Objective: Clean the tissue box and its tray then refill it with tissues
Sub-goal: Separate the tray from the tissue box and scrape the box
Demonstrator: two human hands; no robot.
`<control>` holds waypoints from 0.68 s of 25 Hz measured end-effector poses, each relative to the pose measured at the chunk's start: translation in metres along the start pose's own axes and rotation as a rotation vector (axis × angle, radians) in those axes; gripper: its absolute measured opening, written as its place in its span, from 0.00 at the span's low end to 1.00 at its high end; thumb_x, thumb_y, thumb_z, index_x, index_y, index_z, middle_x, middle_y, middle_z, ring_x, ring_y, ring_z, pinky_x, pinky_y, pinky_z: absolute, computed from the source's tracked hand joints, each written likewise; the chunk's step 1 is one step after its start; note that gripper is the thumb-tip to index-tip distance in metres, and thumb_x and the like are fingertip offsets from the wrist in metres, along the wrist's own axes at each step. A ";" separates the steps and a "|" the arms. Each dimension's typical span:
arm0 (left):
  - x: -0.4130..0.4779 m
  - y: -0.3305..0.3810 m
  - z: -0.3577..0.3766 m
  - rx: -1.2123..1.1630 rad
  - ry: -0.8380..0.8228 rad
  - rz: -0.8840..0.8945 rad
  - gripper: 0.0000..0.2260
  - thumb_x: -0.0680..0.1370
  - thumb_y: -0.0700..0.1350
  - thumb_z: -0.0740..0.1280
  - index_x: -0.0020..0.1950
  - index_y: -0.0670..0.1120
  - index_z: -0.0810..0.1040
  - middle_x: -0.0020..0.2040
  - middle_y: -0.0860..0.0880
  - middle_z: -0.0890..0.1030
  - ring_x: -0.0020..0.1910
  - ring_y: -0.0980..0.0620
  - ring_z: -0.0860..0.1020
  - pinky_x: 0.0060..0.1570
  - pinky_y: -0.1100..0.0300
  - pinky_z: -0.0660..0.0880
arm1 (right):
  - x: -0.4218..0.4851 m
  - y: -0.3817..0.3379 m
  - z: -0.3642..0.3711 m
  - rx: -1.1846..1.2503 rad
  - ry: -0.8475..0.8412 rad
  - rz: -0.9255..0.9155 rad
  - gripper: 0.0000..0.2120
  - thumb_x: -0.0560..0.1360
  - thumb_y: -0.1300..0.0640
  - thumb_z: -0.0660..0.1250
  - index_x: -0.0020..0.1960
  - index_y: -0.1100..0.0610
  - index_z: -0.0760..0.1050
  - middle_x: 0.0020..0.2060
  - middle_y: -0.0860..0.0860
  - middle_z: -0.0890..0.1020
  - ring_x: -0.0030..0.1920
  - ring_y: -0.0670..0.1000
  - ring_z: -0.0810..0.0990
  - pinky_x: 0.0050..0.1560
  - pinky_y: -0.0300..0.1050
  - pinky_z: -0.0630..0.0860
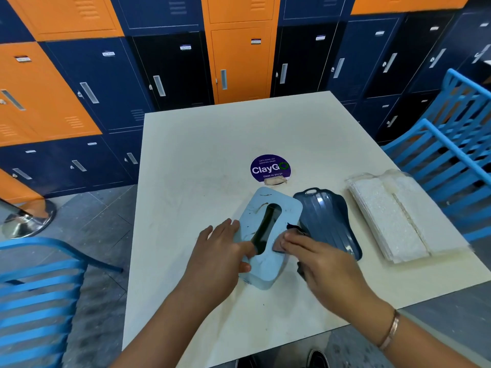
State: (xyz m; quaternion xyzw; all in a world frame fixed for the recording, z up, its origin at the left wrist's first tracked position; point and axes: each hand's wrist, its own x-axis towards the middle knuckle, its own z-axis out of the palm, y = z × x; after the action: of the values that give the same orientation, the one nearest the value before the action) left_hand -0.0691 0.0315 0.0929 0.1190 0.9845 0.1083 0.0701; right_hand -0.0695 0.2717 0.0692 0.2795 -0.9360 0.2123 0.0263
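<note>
Bench (pixel 212 155): pale square top. All the task items lie on its near-right part.

Tissue refill (pixel 385 216): white stack in a clear wrap at the right edge of the bench, apart from the box. It looks unopened, though I cannot tell for sure.

Tray (pixel 326 219): dark blue and ribbed, flat on the bench just right of the box and separated from it. Nothing lies in it.

Tissue box (pixel 255 205): light blue, slot side up, near centre. Dark smudges show on its top around the slot. No tissues are visible through the slot.

Left hand (pixel 220 251): grips the box from its left side, thumb across the top by the slot.

Right hand (pixel 318 261): fingers flat, pressing a dark cloth (pixel 277 244) onto the right part of the box top.

Status (judgement): early, wiping of the box under way. Left to do: finish the box, wipe the tray, reassemble and load the tissues.
</note>
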 end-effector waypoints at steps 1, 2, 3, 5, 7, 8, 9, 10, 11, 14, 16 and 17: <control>-0.001 0.000 0.001 0.007 0.016 -0.005 0.14 0.68 0.47 0.80 0.49 0.61 0.83 0.61 0.45 0.80 0.62 0.41 0.78 0.61 0.43 0.73 | 0.000 -0.003 0.003 -0.014 -0.017 -0.044 0.34 0.64 0.65 0.76 0.65 0.41 0.76 0.66 0.37 0.78 0.44 0.48 0.83 0.34 0.47 0.82; -0.001 0.000 0.001 0.006 0.017 -0.011 0.14 0.68 0.47 0.81 0.49 0.61 0.83 0.63 0.44 0.80 0.65 0.41 0.77 0.63 0.42 0.72 | -0.001 -0.007 0.007 -0.034 -0.052 -0.106 0.33 0.64 0.63 0.75 0.65 0.41 0.75 0.65 0.37 0.78 0.42 0.48 0.82 0.32 0.46 0.81; -0.001 0.001 -0.001 0.001 0.017 -0.014 0.14 0.69 0.47 0.80 0.51 0.60 0.83 0.66 0.44 0.79 0.69 0.41 0.75 0.67 0.40 0.69 | -0.003 -0.011 0.011 -0.050 -0.069 -0.137 0.33 0.64 0.63 0.75 0.65 0.40 0.75 0.65 0.36 0.78 0.42 0.48 0.82 0.30 0.46 0.80; -0.001 0.003 -0.003 -0.018 -0.003 0.002 0.12 0.77 0.49 0.74 0.58 0.60 0.82 0.76 0.45 0.70 0.79 0.44 0.64 0.75 0.41 0.58 | -0.001 -0.015 0.011 -0.036 -0.049 -0.078 0.33 0.65 0.63 0.74 0.65 0.39 0.75 0.66 0.35 0.78 0.44 0.48 0.83 0.31 0.47 0.81; -0.002 0.001 -0.002 -0.011 -0.011 -0.008 0.12 0.81 0.51 0.68 0.64 0.61 0.79 0.81 0.48 0.62 0.82 0.48 0.55 0.78 0.44 0.49 | 0.000 -0.017 0.009 -0.031 -0.061 -0.106 0.33 0.65 0.63 0.69 0.66 0.39 0.74 0.65 0.36 0.78 0.44 0.47 0.83 0.30 0.45 0.79; -0.002 0.001 -0.002 -0.002 -0.016 -0.014 0.12 0.81 0.51 0.67 0.64 0.61 0.78 0.81 0.49 0.61 0.82 0.49 0.54 0.78 0.45 0.47 | 0.001 -0.020 0.009 -0.046 -0.090 -0.130 0.32 0.66 0.62 0.67 0.65 0.38 0.73 0.65 0.35 0.78 0.43 0.46 0.82 0.28 0.43 0.78; -0.002 0.003 -0.003 0.004 -0.016 -0.011 0.12 0.82 0.51 0.67 0.65 0.61 0.78 0.81 0.49 0.61 0.82 0.49 0.54 0.78 0.45 0.46 | 0.001 -0.021 0.008 -0.056 -0.101 -0.112 0.31 0.66 0.62 0.68 0.64 0.37 0.73 0.64 0.33 0.78 0.43 0.45 0.82 0.28 0.43 0.77; -0.002 0.004 -0.005 0.000 -0.023 -0.011 0.12 0.82 0.51 0.66 0.65 0.61 0.77 0.81 0.49 0.61 0.82 0.49 0.53 0.78 0.45 0.45 | 0.002 -0.021 0.007 -0.059 -0.096 -0.062 0.31 0.65 0.62 0.71 0.62 0.36 0.74 0.64 0.33 0.77 0.42 0.45 0.81 0.28 0.43 0.78; -0.002 0.005 -0.006 -0.005 -0.031 -0.015 0.12 0.82 0.51 0.66 0.65 0.61 0.77 0.81 0.49 0.61 0.82 0.49 0.53 0.78 0.45 0.45 | 0.003 -0.020 0.007 -0.050 -0.081 -0.029 0.32 0.63 0.63 0.74 0.61 0.36 0.76 0.63 0.33 0.78 0.42 0.45 0.81 0.29 0.43 0.78; -0.003 0.007 -0.008 -0.001 -0.047 -0.036 0.12 0.82 0.50 0.65 0.65 0.60 0.76 0.80 0.50 0.61 0.81 0.50 0.54 0.78 0.43 0.46 | 0.004 -0.014 0.009 -0.055 -0.113 -0.076 0.33 0.62 0.62 0.74 0.63 0.37 0.75 0.64 0.33 0.78 0.46 0.45 0.83 0.30 0.43 0.79; -0.004 0.008 -0.010 -0.029 -0.057 -0.062 0.12 0.82 0.49 0.65 0.64 0.61 0.76 0.80 0.51 0.60 0.80 0.51 0.55 0.78 0.41 0.46 | 0.010 -0.010 0.007 -0.039 -0.079 0.015 0.34 0.64 0.64 0.73 0.63 0.36 0.73 0.66 0.32 0.76 0.51 0.45 0.84 0.36 0.46 0.82; -0.005 0.009 -0.011 -0.046 -0.058 -0.078 0.12 0.82 0.49 0.66 0.64 0.61 0.77 0.80 0.51 0.60 0.80 0.51 0.56 0.78 0.40 0.46 | 0.013 -0.010 0.005 -0.027 -0.054 0.036 0.34 0.64 0.65 0.73 0.63 0.36 0.73 0.65 0.33 0.76 0.52 0.46 0.84 0.37 0.48 0.83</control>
State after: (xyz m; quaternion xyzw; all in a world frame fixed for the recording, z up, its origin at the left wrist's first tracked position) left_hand -0.0645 0.0367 0.1058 0.0819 0.9832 0.1244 0.1052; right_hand -0.0750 0.2552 0.0703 0.2678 -0.9441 0.1922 0.0010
